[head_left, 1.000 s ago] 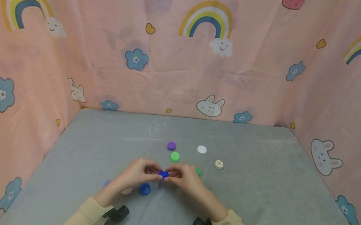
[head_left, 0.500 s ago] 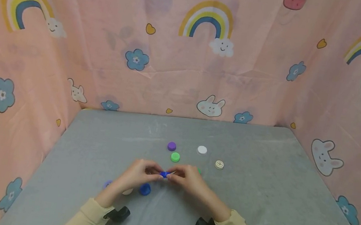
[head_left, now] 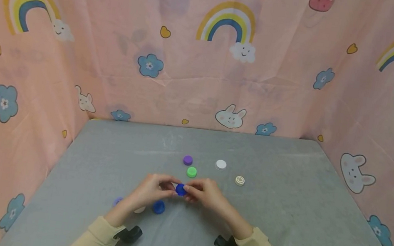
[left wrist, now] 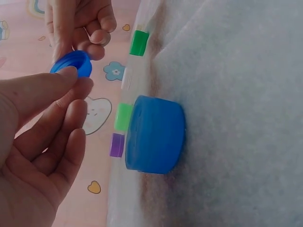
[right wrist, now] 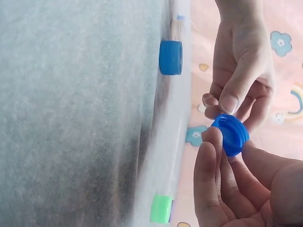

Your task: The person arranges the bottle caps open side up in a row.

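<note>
A blue bottle cap [head_left: 180,189] is held up above the table between both hands, its hollow inside showing in the right wrist view. My left hand [head_left: 151,190] pinches one edge between thumb and fingers. Opposite it, my right hand [head_left: 211,195] grips the other edge with thumb and fingertips. A second blue cap [head_left: 158,207] lies on the table below the left hand; in the left wrist view this blue cap [left wrist: 156,135] looms large. A pale cap [head_left: 139,209] and a lilac cap [head_left: 118,201] are partly hidden by the left wrist.
Beyond the hands on the grey tabletop [head_left: 284,202] lie a purple cap [head_left: 188,160], a light green cap [head_left: 191,172], a white cap [head_left: 221,164] and a cream cap [head_left: 239,180]. A darker green cap [left wrist: 139,42] shows in the left wrist view. Patterned pink cloth [head_left: 185,96] surrounds the table.
The held blue cap has turned from nearly edge-on to show its round face. The right hand's fingers have shifted on it and now hide the darker green cap from the head view.
</note>
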{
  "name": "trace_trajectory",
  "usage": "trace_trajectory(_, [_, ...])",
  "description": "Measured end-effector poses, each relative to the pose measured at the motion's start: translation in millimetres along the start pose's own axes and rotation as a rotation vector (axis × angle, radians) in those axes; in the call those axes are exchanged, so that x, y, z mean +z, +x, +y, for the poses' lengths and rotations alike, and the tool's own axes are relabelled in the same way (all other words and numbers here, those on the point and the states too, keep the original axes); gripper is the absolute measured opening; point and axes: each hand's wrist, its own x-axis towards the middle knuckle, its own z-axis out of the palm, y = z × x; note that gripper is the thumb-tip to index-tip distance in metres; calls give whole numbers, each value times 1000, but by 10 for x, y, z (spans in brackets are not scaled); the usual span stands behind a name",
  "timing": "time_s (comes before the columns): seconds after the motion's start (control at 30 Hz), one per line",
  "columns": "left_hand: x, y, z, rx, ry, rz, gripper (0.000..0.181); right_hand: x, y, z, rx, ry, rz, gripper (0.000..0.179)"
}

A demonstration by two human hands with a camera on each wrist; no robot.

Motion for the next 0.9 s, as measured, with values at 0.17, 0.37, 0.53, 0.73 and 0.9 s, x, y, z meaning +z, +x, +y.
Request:
trace_trajectory(0.17, [8, 0, -6, 41, 20, 19, 27, -1, 19, -3, 7, 17, -8, 23])
trace_trajectory(0.37, [15, -6, -16, 43, 11, 21, 28, -6, 20, -21, 27, 32, -18, 24])
trace_trajectory(0.53, [20, -9, -16, 47, 12, 24, 28, 1, 23, -22, 32, 41, -23, 26])
trace_trajectory(0.73, [28, -13, -15, 46, 18, 23, 27, 23, 27, -19, 30, 55, -20, 27])
trace_trajectory(0.9, [23, -14, -10, 27, 6, 26, 26, 32, 22, -19, 33, 62, -19, 26])
